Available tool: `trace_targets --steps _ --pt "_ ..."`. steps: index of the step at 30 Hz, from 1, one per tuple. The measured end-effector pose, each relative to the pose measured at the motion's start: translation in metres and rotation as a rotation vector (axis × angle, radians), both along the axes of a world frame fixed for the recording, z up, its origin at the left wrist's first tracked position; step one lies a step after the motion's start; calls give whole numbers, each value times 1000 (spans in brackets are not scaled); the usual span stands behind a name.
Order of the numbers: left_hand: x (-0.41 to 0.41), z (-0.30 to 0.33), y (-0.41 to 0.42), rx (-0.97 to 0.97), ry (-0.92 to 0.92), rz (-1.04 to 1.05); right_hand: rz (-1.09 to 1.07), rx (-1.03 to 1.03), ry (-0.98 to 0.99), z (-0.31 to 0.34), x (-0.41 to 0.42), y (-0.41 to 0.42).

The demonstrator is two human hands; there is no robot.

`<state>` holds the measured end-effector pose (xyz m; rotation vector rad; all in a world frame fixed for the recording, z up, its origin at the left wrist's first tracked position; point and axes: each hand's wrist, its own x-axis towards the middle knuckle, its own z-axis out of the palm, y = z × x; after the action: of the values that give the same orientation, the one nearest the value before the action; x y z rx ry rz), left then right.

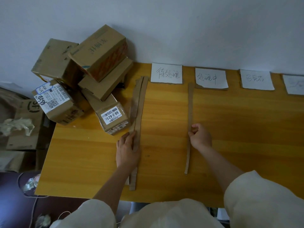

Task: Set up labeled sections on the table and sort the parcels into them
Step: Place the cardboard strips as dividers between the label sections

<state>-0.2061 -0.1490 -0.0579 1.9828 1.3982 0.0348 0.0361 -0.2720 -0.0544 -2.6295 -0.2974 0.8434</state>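
Observation:
Several cardboard parcels (85, 79) are piled at the far left corner of the yellow wooden table (164, 122). Several white handwritten labels lie along the wall edge: the first label (166, 73), a second label (211, 78), a third label (256, 79), and another cut off at the right. Long cardboard strips (139, 102) lie beside the pile, and my left hand (127, 149) rests flat on their near part. A single thin cardboard strip (190, 102) runs between the first two labels. My right hand (199, 137) pinches it near its middle.
Left of the table, lower down, stand more cardboard boxes (24, 125) with crumpled paper (16, 126) on them. A dark seat with shiny plastic (30, 183) sits at the lower left. The wall runs right behind the labels.

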Motion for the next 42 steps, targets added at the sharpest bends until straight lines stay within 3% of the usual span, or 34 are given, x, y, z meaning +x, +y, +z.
trace_targets --steps 6,11,16,32,42 --pt "0 0 10 -19 -66 59 118 68 -122 14 -20 20" --pt "-8 -1 17 -45 -40 182 314 192 77 19 -63 60" --pt "-21 -1 25 -88 -70 141 402 210 164 13 -103 96" --pt "-30 -4 38 -137 -84 -11 270 71 61 0 -126 140" --pt "-22 -4 36 -167 81 -153 119 120 148 -2 -124 144"
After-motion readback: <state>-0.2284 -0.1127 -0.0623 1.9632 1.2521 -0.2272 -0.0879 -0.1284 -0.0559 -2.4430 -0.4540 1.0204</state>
